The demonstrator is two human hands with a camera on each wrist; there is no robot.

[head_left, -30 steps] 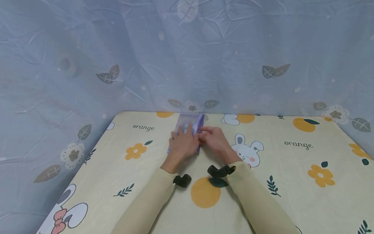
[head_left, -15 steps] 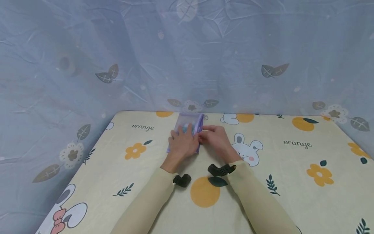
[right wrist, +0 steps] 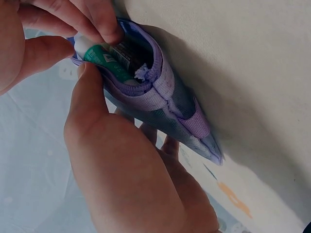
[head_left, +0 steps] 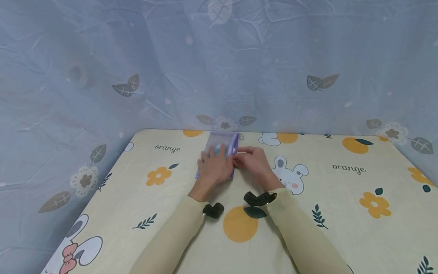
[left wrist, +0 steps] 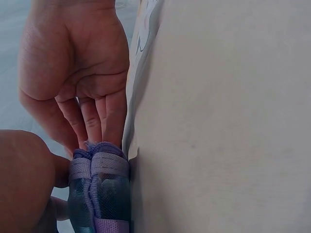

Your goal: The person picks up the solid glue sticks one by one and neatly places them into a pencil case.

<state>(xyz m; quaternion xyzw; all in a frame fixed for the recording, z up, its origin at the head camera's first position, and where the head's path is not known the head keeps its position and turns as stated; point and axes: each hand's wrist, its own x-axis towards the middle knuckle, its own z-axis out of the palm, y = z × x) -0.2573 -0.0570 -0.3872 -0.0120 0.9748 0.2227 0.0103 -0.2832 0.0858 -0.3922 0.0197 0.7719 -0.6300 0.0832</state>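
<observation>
A purple mesh pouch [head_left: 222,137] lies near the table's far edge. My left hand [head_left: 214,167] rests spread on top of it, fingers straight, thumb along the rim of its mouth. At the pouch's right side, my right hand [head_left: 254,161] has bent fingers at the mouth and its thumb by the upper rim. The mouth gapes in the right wrist view, showing a green tube [right wrist: 108,63] with a white end and a dark printed item [right wrist: 127,59] beside it. Whether the right fingertips also touch these contents is unclear.
A cream tablecloth [head_left: 184,243] printed with oranges, flowers and rabbits covers the table. Behind and to the left hangs a blue patterned sheet [head_left: 291,49]. A small ring or loop [head_left: 241,137] shows by the pouch's far right corner.
The pouch's right side has widened, and a pale strip or end now shows at its mouth. My right fingers have shifted slightly right; the left hand has barely moved.
</observation>
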